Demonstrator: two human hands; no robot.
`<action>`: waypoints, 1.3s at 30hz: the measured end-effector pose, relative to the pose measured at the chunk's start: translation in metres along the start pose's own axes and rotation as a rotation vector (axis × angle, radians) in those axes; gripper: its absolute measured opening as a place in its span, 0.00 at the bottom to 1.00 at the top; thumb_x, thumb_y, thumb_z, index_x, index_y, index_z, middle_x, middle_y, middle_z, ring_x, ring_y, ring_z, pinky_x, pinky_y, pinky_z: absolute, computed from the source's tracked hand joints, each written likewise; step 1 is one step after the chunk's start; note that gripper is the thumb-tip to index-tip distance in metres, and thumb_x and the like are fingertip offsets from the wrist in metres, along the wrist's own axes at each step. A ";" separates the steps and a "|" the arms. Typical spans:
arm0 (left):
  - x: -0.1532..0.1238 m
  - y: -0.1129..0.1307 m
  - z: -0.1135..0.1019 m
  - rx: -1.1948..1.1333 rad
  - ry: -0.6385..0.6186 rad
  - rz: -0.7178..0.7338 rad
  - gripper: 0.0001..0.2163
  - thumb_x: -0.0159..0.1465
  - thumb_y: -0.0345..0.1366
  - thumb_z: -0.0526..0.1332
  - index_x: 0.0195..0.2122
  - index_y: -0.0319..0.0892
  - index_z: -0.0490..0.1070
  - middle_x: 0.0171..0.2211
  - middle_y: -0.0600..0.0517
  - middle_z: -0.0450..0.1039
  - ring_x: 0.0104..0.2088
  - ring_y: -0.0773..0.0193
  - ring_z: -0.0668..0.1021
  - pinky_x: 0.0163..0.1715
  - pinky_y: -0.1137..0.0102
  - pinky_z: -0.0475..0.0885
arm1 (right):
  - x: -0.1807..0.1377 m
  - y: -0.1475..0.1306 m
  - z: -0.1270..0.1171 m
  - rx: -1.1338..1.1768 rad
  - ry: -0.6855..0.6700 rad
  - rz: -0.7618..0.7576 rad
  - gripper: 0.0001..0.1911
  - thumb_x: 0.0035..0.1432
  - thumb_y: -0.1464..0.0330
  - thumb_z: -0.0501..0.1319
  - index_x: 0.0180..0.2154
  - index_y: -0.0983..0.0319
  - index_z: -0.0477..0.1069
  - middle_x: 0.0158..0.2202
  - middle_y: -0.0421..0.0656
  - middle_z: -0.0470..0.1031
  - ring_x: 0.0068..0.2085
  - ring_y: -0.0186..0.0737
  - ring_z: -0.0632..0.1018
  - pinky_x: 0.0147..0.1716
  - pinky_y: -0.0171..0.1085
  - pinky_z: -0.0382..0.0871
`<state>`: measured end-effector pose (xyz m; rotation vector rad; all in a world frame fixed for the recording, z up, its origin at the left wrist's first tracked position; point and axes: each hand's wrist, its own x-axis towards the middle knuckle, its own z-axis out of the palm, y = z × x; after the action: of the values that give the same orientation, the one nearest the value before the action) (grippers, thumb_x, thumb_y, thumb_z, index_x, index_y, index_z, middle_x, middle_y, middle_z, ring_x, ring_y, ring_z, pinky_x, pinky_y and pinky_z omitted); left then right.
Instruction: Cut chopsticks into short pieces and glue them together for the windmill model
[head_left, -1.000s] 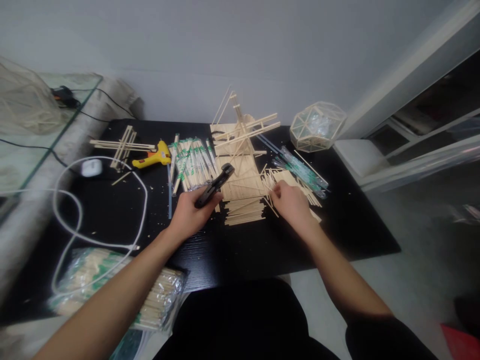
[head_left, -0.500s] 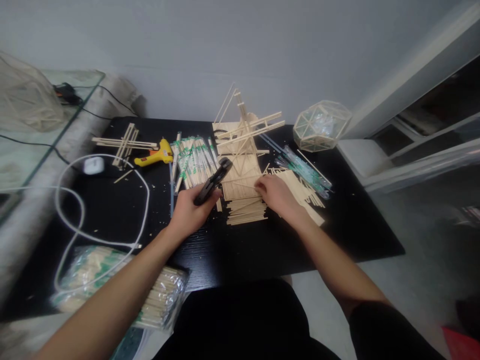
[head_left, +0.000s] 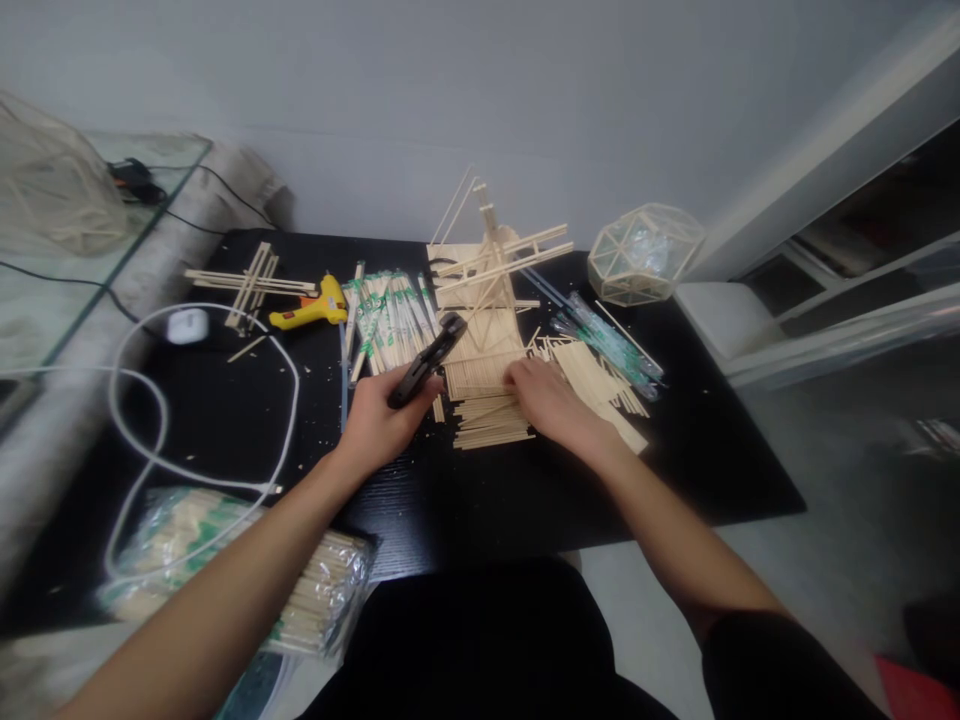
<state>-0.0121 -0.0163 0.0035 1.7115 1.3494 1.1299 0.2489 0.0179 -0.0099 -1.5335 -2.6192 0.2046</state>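
My left hand [head_left: 379, 415] is wrapped round a black hand tool [head_left: 424, 365] whose kind I cannot make out; its far end points up and to the right. Over a row of thin wooden sticks [head_left: 491, 425], my right hand [head_left: 544, 395] has its fingers curled down and pressed together. Their tips are hidden, so what they hold does not show. Just beyond both hands stands a frame of wooden sticks [head_left: 491, 265] on a light wooden sheet. Left of it lie several wrapped chopsticks [head_left: 386, 320].
A yellow glue gun [head_left: 315, 308] and crossed sticks [head_left: 251, 285] lie at the left, near a looped white cable [head_left: 292, 420]. A bagged bundle of chopsticks [head_left: 322, 590] is at the near left. A many-sided stick frame [head_left: 645, 255] stands at the back right.
My right hand has shifted slightly left and down over the sticks, its fingers curling further under. My left hand stays in place with the black tool.
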 end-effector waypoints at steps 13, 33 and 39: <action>0.000 0.001 0.000 0.039 0.003 -0.016 0.13 0.64 0.44 0.64 0.28 0.40 0.76 0.20 0.55 0.65 0.23 0.67 0.65 0.24 0.72 0.60 | -0.008 -0.008 -0.017 0.186 -0.148 -0.072 0.07 0.68 0.73 0.60 0.40 0.61 0.77 0.40 0.46 0.77 0.45 0.48 0.77 0.48 0.45 0.62; 0.001 0.001 -0.001 0.024 0.042 -0.012 0.14 0.63 0.43 0.65 0.25 0.41 0.72 0.18 0.57 0.59 0.21 0.69 0.61 0.21 0.71 0.56 | 0.010 -0.008 -0.025 0.332 -0.106 -0.019 0.11 0.62 0.78 0.63 0.40 0.59 0.82 0.41 0.45 0.83 0.44 0.46 0.82 0.48 0.43 0.74; 0.003 -0.003 -0.002 -0.001 0.129 -0.074 0.13 0.63 0.44 0.65 0.27 0.40 0.76 0.22 0.55 0.66 0.24 0.66 0.68 0.25 0.71 0.63 | 0.038 0.001 -0.005 0.249 0.092 -0.097 0.15 0.65 0.79 0.58 0.48 0.63 0.77 0.50 0.50 0.79 0.53 0.47 0.78 0.55 0.45 0.69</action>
<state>-0.0147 -0.0127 0.0023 1.5976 1.4776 1.2163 0.2322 0.0515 -0.0047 -1.3001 -2.4793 0.4236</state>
